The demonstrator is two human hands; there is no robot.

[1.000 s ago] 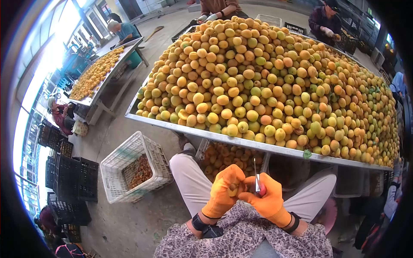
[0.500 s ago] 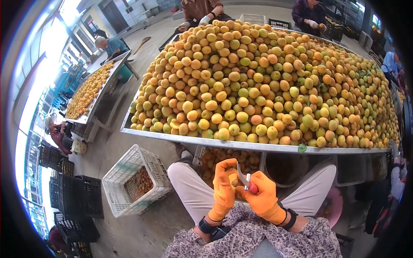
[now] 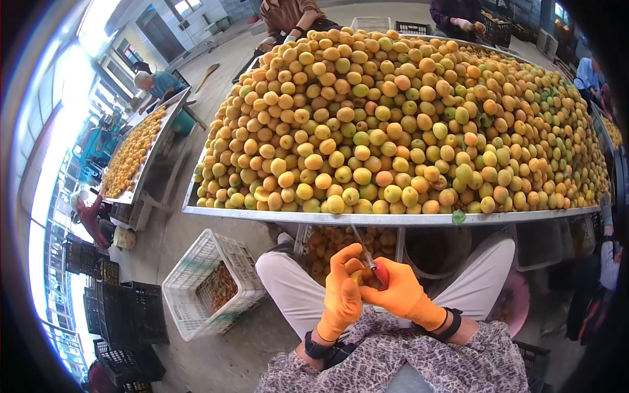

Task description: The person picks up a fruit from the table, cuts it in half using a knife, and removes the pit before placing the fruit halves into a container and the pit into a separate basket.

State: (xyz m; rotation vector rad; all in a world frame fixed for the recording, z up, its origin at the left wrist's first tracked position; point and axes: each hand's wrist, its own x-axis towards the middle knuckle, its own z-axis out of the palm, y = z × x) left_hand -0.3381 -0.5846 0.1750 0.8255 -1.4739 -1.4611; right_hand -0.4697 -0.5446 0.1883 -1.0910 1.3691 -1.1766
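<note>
My left hand (image 3: 342, 298), in an orange glove, is closed around an apricot (image 3: 357, 276), most of it hidden by the fingers. Gripped in my right hand (image 3: 401, 291), also orange-gloved, is a small knife (image 3: 381, 272) with a red handle. Its thin blade points up and away from me, close beside the left fingers. Both hands meet above my lap. Just beyond them, under the table edge, a crate of apricots (image 3: 321, 242) sits between my knees. A large heap of apricots (image 3: 393, 131) covers the metal-edged table (image 3: 314, 217) in front.
On the floor to the left stands a white plastic crate (image 3: 246, 268) with reddish-brown bits inside. Stacked black crates (image 3: 124, 308) rise farther left. A round tub (image 3: 436, 252) is under the table, and a pink basin (image 3: 514, 301) lies by my right knee. Other people work around the tables.
The knife in my right hand has turned, so its blade now appears thinner and points farther away. Both hands stay together at the apricot. The whole view has shifted slightly.
</note>
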